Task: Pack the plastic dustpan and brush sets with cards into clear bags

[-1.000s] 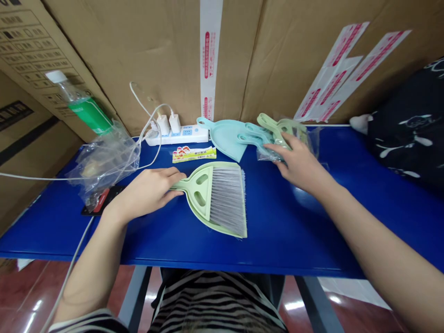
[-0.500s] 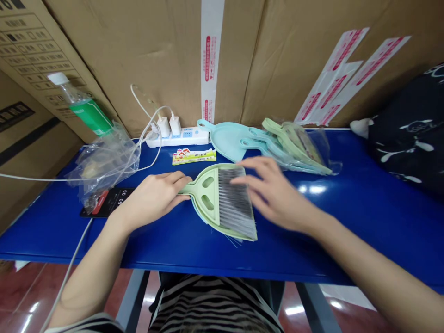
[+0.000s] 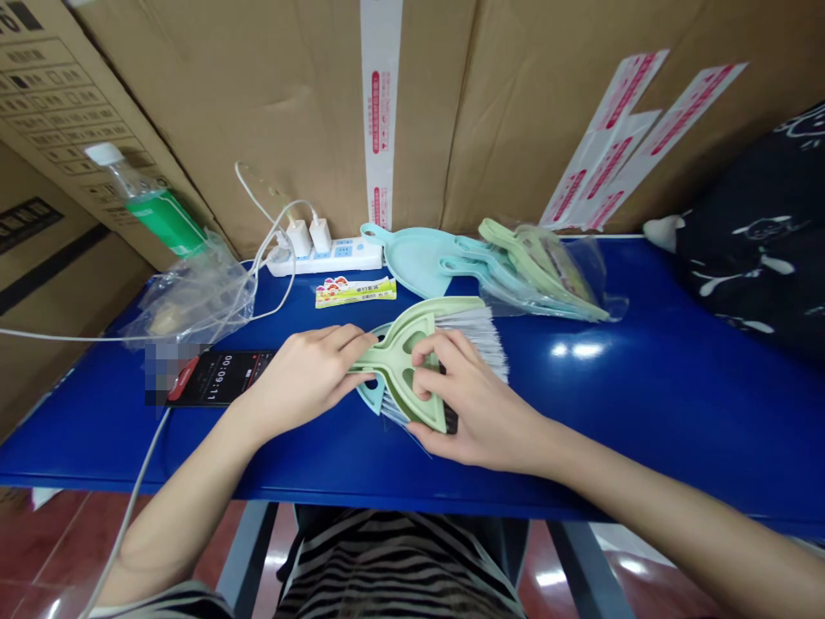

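Note:
A pale green hand brush (image 3: pixel 412 344) with grey bristles lies tilted at the middle of the blue table (image 3: pixel 644 404), with a light blue piece showing under it. My left hand (image 3: pixel 309 378) is closed round the brush's handle. My right hand (image 3: pixel 470 404) is closed over the brush head, thumb on top and fingers curled under the near edge. Behind them a light blue dustpan (image 3: pixel 418 258) lies flat, and a clear plastic bag (image 3: pixel 547 271) holds more green and blue brush sets.
A phone (image 3: pixel 219 378) showing a timer lies left of my left hand. A crumpled plastic bag (image 3: pixel 193 297), a green-labelled bottle (image 3: pixel 151 206), a white power strip (image 3: pixel 328 255) with cables and a small yellow packet (image 3: pixel 354 292) sit behind. Cardboard boxes (image 3: pixel 258 86) wall the back; a dark bag (image 3: pixel 754 249) sits right.
My right hand left the bagged sets at the back, came to the green brush and closed on its head. The brush has turned and lifted at the near side.

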`<state>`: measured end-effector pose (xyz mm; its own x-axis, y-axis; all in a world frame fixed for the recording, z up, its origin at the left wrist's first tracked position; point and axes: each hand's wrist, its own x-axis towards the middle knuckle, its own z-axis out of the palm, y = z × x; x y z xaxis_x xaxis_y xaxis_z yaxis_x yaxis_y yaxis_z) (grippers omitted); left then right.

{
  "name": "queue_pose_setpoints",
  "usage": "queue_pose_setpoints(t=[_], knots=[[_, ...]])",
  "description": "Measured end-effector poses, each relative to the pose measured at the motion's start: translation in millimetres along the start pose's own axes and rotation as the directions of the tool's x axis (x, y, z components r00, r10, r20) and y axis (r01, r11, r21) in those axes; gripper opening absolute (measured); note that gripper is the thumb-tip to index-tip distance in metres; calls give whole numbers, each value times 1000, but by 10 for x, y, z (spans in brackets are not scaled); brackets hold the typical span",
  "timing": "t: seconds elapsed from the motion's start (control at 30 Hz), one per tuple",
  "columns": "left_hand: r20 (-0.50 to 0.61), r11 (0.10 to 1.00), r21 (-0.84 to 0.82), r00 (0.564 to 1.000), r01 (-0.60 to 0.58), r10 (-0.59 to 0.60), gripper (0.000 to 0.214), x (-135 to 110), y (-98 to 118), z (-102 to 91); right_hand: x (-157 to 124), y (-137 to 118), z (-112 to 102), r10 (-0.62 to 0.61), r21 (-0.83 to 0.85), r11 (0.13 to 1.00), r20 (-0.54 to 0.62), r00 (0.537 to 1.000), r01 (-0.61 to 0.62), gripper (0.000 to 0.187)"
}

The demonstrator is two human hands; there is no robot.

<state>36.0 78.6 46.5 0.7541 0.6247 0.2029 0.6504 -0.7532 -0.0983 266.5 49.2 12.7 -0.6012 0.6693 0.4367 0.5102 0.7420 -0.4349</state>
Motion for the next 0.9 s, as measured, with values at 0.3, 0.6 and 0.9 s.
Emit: queue_pose_setpoints(t=[0.3,0.6,0.9], knots=[[-47,978,16,977,208,-207,39,92,-426,-34,-77,-12,-44,-84,-240,969,-79,993,63,9],[-40,966,28,966,256,-255,40,606,-803,38,-55,-68,-131,-125,-397,915,-99,987,76,25],[-58,984,-4,982,177,-177,35,1153,-964,228,-62,-21,-76,-100,-382,920,-5,995,91,36]])
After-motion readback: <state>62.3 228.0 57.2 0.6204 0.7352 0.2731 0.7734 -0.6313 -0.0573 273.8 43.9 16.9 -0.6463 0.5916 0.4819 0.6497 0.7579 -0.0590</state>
